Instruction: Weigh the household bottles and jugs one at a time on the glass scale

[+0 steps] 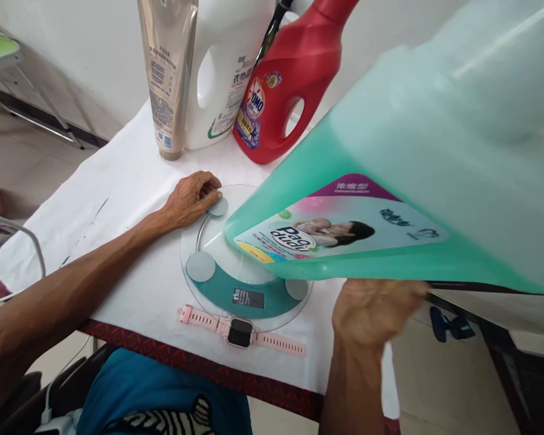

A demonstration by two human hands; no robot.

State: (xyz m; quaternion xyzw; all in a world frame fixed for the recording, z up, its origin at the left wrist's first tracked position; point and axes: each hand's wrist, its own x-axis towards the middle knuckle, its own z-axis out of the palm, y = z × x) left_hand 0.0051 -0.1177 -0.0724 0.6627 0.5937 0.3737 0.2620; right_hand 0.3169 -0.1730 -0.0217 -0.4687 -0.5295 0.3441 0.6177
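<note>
A big translucent jug [417, 181] of green detergent leans steeply to the right, its lower end over the round glass scale [249, 299]. Whether its base touches the glass, I cannot tell. Against the jug's lower side is my right hand [376, 308], slightly blurred, its fingers partly hidden by the jug it supports. My left hand [194, 196] has its fingers curled at the scale's far left rim, beside a round pad. The scale's small display is lit with digits. A pink-strapped smartwatch [240, 332] lies along the scale's near edge.
Behind the scale stand a beige squeeze tube [170, 78], a white handled jug [222, 72] and a red OMO detergent bottle [290, 84]. A white cloth [131, 290] covers the table. Dark slippers [451, 324] rest on the floor at right. A white cable [31, 241] hangs at left.
</note>
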